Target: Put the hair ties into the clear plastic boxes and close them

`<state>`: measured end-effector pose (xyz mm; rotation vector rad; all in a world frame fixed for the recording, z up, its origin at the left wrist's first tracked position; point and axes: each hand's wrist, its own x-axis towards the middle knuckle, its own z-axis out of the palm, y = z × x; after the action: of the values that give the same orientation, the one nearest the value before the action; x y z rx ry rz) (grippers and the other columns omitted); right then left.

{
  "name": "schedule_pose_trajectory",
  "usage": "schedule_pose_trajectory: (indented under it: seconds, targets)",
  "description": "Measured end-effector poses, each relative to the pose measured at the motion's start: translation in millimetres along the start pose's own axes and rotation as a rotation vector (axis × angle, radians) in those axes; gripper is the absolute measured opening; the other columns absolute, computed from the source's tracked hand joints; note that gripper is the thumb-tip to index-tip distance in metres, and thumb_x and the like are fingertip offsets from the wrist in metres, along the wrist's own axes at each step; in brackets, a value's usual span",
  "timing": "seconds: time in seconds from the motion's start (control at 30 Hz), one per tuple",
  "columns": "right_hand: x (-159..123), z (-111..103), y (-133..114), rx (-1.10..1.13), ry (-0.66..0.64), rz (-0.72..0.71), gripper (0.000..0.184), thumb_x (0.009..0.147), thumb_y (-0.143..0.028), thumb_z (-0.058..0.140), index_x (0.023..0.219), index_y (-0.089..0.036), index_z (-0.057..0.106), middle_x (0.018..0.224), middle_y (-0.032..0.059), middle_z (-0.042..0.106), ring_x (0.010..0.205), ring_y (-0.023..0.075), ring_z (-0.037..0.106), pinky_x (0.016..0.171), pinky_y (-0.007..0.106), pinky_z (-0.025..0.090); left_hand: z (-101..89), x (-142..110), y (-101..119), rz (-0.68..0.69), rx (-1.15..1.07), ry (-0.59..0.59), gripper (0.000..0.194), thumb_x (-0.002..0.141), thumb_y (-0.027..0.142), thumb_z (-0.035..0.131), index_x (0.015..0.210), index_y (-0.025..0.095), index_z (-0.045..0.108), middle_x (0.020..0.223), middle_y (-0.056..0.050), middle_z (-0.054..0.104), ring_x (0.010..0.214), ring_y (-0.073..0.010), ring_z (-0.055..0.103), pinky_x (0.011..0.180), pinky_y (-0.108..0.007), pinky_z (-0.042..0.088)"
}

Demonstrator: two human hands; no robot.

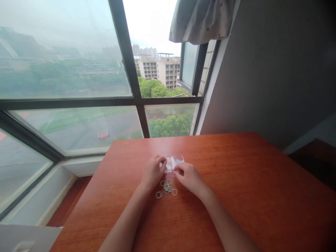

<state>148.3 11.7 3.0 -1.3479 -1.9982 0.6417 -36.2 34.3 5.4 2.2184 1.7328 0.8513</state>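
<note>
Nearest the cam, two bare forearms (130, 219) come in from the bottom over a reddish-brown wood surface (236, 199), converging toward the ctr. Btwn them, a loose bunch of small pale rings (167, 188) lies on the surface: several overlap in the mid, a couple overlap at lower L, one sits on its own at R. Just past the rings, the hands are apart w/ a small gap btwn, fingers curled on both. L hand (154, 170) has its fingertips at the L part of a small clear plastic box (168, 168), nr what looks like a ring there; can't tell if it's gripped. R hand (189, 176) has thumb & index close tog. at the box's R side, by the clear lid (179, 159), which is open to the R; can't tell if they pinch anything. Beyond the surface's far edge: dark window frame (105, 103), grey wall (262, 70) to the R, bunched curtain (202, 21) up top. Outside, green trees (170, 125), a sports field (70, 120) to the L, pale multi-storey bldgs (168, 71) farthest.
</note>
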Motion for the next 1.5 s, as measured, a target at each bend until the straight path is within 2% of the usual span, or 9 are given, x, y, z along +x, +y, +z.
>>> schedule_pose_trajectory:
  seconds: [0.13, 0.33, 0.5, 0.63, 0.97, 1.07, 1.17, 1.23, 1.5]
  targets:
    - [-0.2, 1.3, 1.3, 0.000, -0.009, 0.004, 0.009, 0.080, -0.018, 0.060, 0.077, -0.021, 0.067, 0.070, -0.0014, 0.064, 0.066, 0.0132, 0.056, 0.064, 0.022, 0.038, 0.5, 5.1, 0.0, -0.064, -0.003, 0.044, 0.016, 0.087, 0.029, 0.055, 0.087, 0.022, 0.068, 0.088, -0.002, 0.068, 0.078, -0.0170, 0.063, 0.067, -0.026, 0.042]
    - [-0.7, -2.9, -1.5, -0.006, -0.046, 0.019, 0.010, 0.079, -0.017, 0.059, 0.079, -0.021, 0.068, 0.070, -0.0015, 0.065, 0.066, 0.0125, 0.055, 0.063, 0.022, 0.037, -5.5, 4.9, -5.5, -0.062, -0.040, 0.041, 0.017, 0.086, 0.029, 0.054, 0.092, 0.021, 0.068, 0.088, -0.002, 0.067, 0.072, -0.0154, 0.060, 0.064, -0.025, 0.042]
    - [-6.1, -15.6, -4.0, 0.025, -0.298, 0.017, 0.011, 0.074, -0.014, 0.060, 0.074, -0.020, 0.069, 0.065, -0.0036, 0.063, 0.061, 0.0099, 0.054, 0.056, 0.019, 0.034, -13.3, 0.5, -14.2, -0.044, -0.056, 0.067, 0.015, 0.085, 0.027, 0.054, 0.090, 0.021, 0.067, 0.087, -0.001, 0.067, 0.070, -0.0145, 0.058, 0.062, -0.025, 0.041]
    - [-10.9, -20.8, -4.3, 0.045, -0.479, 0.028, 0.006, 0.069, -0.021, 0.069, 0.075, -0.019, 0.070, 0.064, -0.0047, 0.061, 0.058, 0.0092, 0.053, 0.050, 0.018, 0.032, -16.9, -1.1, -18.1, -0.033, -0.064, 0.069, 0.015, 0.084, 0.024, 0.054, 0.089, 0.021, 0.067, 0.085, -0.001, 0.068, 0.070, -0.0145, 0.058, 0.063, -0.025, 0.042]
    - [-10.3, -19.5, -1.4, 0.021, -0.570, 0.005, 0.008, 0.069, -0.025, 0.073, 0.071, -0.018, 0.069, 0.062, -0.0052, 0.061, 0.058, 0.0090, 0.052, 0.050, 0.019, 0.030, -17.4, -2.4, -17.8, -0.033, -0.078, 0.062, 0.015, 0.084, 0.023, 0.053, 0.088, 0.020, 0.067, 0.085, -0.002, 0.067, 0.071, -0.0145, 0.058, 0.065, -0.025, 0.043]
    - [-7.8, -14.5, 0.0, 0.012, -0.466, -0.010, 0.005, 0.072, -0.021, 0.069, 0.068, -0.018, 0.067, 0.064, -0.0039, 0.062, 0.060, 0.0099, 0.052, 0.054, 0.020, 0.032, -17.4, -2.7, -17.7, -0.022, -0.080, 0.059, 0.016, 0.085, 0.024, 0.052, 0.088, 0.020, 0.067, 0.084, -0.002, 0.066, 0.071, -0.0144, 0.058, 0.065, -0.025, 0.043]
    - [-3.7, -5.2, 1.6, -0.040, -0.191, 0.027, 0.006, 0.077, -0.019, 0.063, 0.072, -0.020, 0.067, 0.068, -0.0020, 0.064, 0.065, 0.0119, 0.054, 0.060, 0.021, 0.035, -16.7, -2.9, -17.2, -0.015, -0.084, 0.055, 0.016, 0.085, 0.025, 0.052, 0.089, 0.020, 0.067, 0.084, -0.002, 0.066, 0.070, -0.0142, 0.058, 0.065, -0.025, 0.043]
    - [-0.9, 1.8, 2.8, -0.057, -0.072, 0.049, 0.006, 0.078, -0.020, 0.063, 0.072, -0.020, 0.067, 0.068, -0.0017, 0.063, 0.065, 0.0130, 0.055, 0.062, 0.022, 0.036, -16.0, -3.1, -15.7, -0.010, -0.089, 0.051, 0.016, 0.085, 0.024, 0.053, 0.089, 0.020, 0.068, 0.084, -0.002, 0.066, 0.070, -0.0140, 0.058, 0.065, -0.025, 0.043]
    - [3.8, 19.7, 7.4, 0.025, 0.198, 0.056, 0.013, 0.083, -0.028, 0.059, 0.076, -0.020, 0.065, 0.065, -0.0009, 0.060, 0.061, 0.0134, 0.053, 0.061, 0.023, 0.038, -16.3, -3.7, -3.7, 0.054, -0.172, -0.010, 0.015, 0.084, 0.022, 0.053, 0.087, 0.019, 0.067, 0.082, -0.003, 0.066, 0.068, -0.0134, 0.055, 0.064, -0.024, 0.042]
